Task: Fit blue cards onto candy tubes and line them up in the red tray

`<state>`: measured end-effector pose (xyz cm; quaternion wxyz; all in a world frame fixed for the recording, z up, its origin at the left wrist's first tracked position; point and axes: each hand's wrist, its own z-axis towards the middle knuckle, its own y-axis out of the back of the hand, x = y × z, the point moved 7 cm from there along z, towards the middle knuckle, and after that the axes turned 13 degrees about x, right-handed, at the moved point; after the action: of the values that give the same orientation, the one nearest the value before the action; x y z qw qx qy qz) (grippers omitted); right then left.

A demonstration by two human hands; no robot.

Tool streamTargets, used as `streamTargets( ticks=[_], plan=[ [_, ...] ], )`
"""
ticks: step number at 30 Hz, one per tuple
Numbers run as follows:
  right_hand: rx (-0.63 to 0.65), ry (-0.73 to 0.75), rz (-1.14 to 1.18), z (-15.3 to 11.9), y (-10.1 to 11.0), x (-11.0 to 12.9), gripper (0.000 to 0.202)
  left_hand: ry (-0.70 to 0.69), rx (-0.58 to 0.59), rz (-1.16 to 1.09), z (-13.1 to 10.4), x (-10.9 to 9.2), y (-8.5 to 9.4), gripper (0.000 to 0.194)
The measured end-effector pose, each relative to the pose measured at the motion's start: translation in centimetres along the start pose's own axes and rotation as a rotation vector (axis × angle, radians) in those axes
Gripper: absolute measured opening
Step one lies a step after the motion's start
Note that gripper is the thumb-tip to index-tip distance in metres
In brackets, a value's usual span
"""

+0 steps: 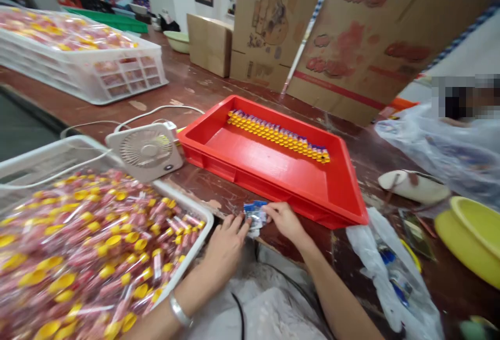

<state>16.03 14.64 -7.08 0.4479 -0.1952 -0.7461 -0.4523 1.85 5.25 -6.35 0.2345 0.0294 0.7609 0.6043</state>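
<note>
Small blue-and-clear plastic pieces, perhaps labels or sachets, lie in a loose bunch at the table's front edge. My left hand, wearing a silver bangle, rests from the left with fingers apart, their tips touching the bunch. From the right, my right hand pinches the edge of the pieces between thumb and forefinger. Just beyond stands a red tray. Rows of small yellow-capped tubes with purple parts lie along its far side.
At left, a white crate holds many pink, yellow-capped tubes. A small fan stands behind it. Another filled white crate sits farther back. Cardboard boxes line the rear. Right are a plastic bag and yellow basins.
</note>
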Motion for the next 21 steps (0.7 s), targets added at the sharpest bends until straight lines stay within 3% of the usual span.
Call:
streamTargets(
  ticks=[3,7,10,12,16,18,21],
  plan=[
    [-0.057,0.055,0.01,-1.3,1.2,0.7,0.042,-0.009,0.0,-0.121,-1.0,1.8,2.0,0.045],
    [-0.115,0.032,0.136,-2.9,2.3,0.3,0.039,0.251,0.043,-0.149,-5.0,9.8,4.7,0.032],
    [-0.114,-0.011,0.329,-3.4,2.0,-0.2,0.037,0.334,0.17,-0.1,-8.5,14.6,4.2,0.03],
    [-0.123,-0.038,0.487,-3.4,1.4,-0.4,0.036,0.315,0.261,-0.073,-9.9,15.7,2.4,0.031],
    [-0.094,-0.059,0.706,-3.1,0.2,0.1,0.034,0.271,0.331,-0.046,-10.9,15.3,-1.3,0.028],
    [-0.061,-0.048,0.76,-3.0,-0.3,0.8,0.032,0.27,0.316,-0.056,-10.8,15.2,-1.9,0.025],
    [-0.033,-0.049,0.818,-3.1,-1.1,1.5,0.031,0.268,0.28,-0.092,-10.8,15.6,-1.3,0.022]
  ],
)
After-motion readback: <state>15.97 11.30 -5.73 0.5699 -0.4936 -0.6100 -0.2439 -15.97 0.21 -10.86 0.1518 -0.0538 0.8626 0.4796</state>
